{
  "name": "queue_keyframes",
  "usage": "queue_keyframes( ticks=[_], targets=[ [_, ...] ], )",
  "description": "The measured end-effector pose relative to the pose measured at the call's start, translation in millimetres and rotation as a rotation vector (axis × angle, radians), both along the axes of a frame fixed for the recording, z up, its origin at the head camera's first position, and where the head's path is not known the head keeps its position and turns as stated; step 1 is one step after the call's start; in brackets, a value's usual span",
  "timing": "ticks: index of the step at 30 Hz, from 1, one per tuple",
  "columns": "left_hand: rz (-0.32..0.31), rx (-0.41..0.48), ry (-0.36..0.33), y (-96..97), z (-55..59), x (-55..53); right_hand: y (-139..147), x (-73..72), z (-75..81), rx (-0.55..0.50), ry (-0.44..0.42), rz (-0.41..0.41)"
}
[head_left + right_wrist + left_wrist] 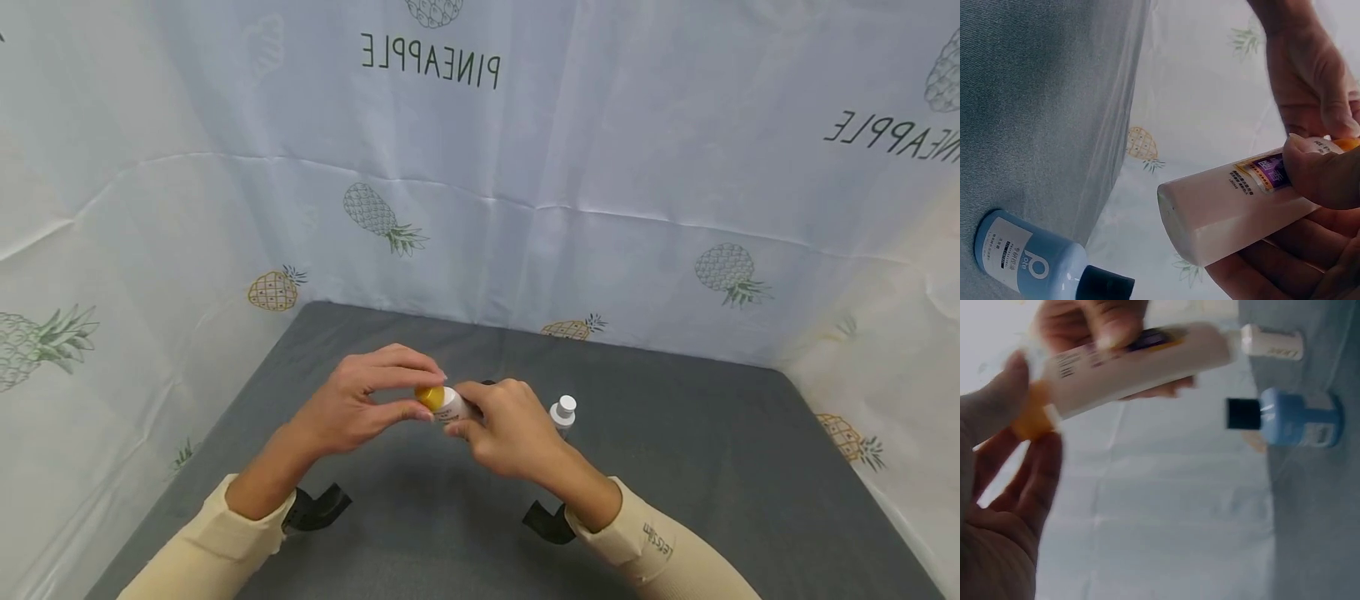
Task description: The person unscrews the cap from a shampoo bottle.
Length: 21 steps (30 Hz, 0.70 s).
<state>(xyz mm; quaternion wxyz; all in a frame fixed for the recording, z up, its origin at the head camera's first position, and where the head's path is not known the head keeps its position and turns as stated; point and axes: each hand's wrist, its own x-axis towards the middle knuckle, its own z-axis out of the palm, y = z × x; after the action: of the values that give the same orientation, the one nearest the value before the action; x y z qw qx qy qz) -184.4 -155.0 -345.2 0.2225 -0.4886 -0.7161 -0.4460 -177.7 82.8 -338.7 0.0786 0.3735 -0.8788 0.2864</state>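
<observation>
Cream sleeves (202, 550) foremost; left hand (358, 400) pinches yellow cap (430, 396), right hand (517, 432) grips tilted white bottle (1229, 209); blue bottle (1302, 419) stands apart.

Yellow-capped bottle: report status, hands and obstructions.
Left hand pinching yellow cap. Right hand gripping tilted bottle. Black-capped blue bottle, white-capped bottle standing apart; nothing visibly blocking.

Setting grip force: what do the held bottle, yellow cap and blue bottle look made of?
Held bottle: likely plastic, satin; smooth wall, soft sheen.
Yellow cap: probably plastic, even solid colour; finish unclear.
Blue bottle: plastic or perhaps glass, smooth; light glints off its shoulder.
</observation>
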Motion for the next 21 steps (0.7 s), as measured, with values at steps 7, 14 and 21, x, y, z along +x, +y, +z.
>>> queue_keyframes(
  ticks=[7, 14, 21],
  targets=[
    [0.072, -0.205, 0.022, -6.2, 23.7, -0.3, -3, -0.4, -1.8, -0.002, -0.017, 0.011],
    [0.078, -0.301, 0.086, -4.6, 35.1, -1.9, -3, -0.6, -2.3, -0.014, -0.018, 0.01],
    [0.121, -0.384, 0.114, -1.1, 47.1, 1.7, -2, -0.9, -2.2, -0.02, -0.019, 0.005]
  ],
)
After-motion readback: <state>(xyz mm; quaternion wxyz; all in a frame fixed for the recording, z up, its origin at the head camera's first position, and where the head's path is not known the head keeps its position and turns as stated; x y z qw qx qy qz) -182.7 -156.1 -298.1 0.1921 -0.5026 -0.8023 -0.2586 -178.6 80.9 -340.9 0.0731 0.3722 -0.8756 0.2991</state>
